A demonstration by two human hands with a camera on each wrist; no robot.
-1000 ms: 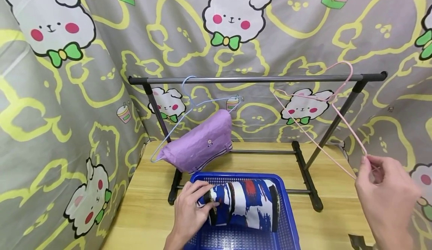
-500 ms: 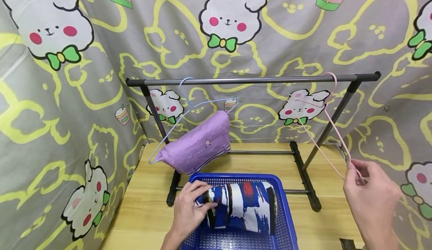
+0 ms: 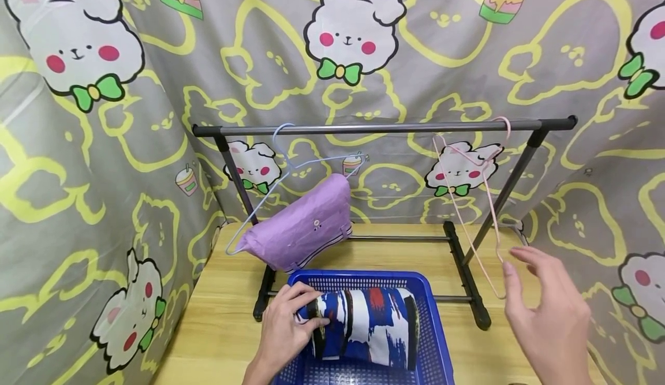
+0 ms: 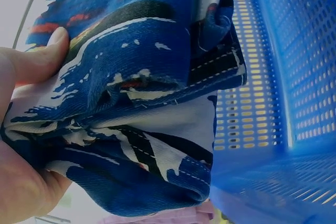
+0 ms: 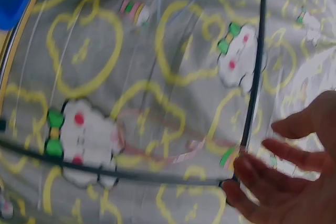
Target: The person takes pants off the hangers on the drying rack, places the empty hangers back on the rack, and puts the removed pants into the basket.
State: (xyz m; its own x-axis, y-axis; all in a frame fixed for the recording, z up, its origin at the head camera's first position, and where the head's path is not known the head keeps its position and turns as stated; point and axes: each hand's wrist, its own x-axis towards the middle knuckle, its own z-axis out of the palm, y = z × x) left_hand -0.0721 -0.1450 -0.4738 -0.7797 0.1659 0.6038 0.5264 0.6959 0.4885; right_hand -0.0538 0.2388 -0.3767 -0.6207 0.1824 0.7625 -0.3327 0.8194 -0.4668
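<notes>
In the head view, the left hand (image 3: 284,322) grips a folded brushstroke-print cloth (image 3: 371,327) between the blue basket (image 3: 439,333)'s left and right edges; the right hand (image 3: 545,310) is loosely spread beside 1 pink hanger (image 3: 490,200) near the rack bar (image 3: 387,128)'s right end. In the left-wrist view, the thumb presses the cloth. In the right-wrist view, contact with the hanger is unclear.
</notes>
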